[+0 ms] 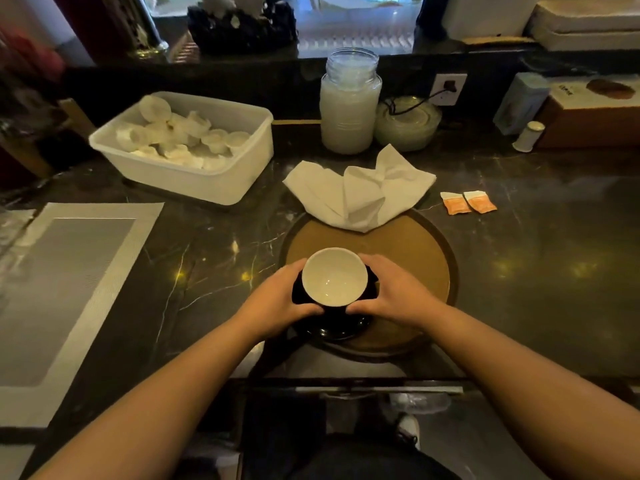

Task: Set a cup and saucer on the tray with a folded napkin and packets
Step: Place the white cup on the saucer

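A black cup (334, 277) with a white inside stands on a black saucer (341, 329), over the near edge of a round brown tray (415, 251). My left hand (277, 299) wraps the cup's left side and my right hand (394, 292) wraps its right side. A loosely folded white napkin (360, 188) lies across the tray's far rim, partly on the counter. Two orange packets (467, 202) lie on the dark marble counter to the right of the tray.
A white plastic tub (194, 174) of small white cups sits at the back left. A glass jar (349, 105) and a stack of glass dishes (408, 123) stand behind the napkin. A grey placemat (65, 289) lies at the left. Boxes and a small shaker (528, 136) are at the back right.
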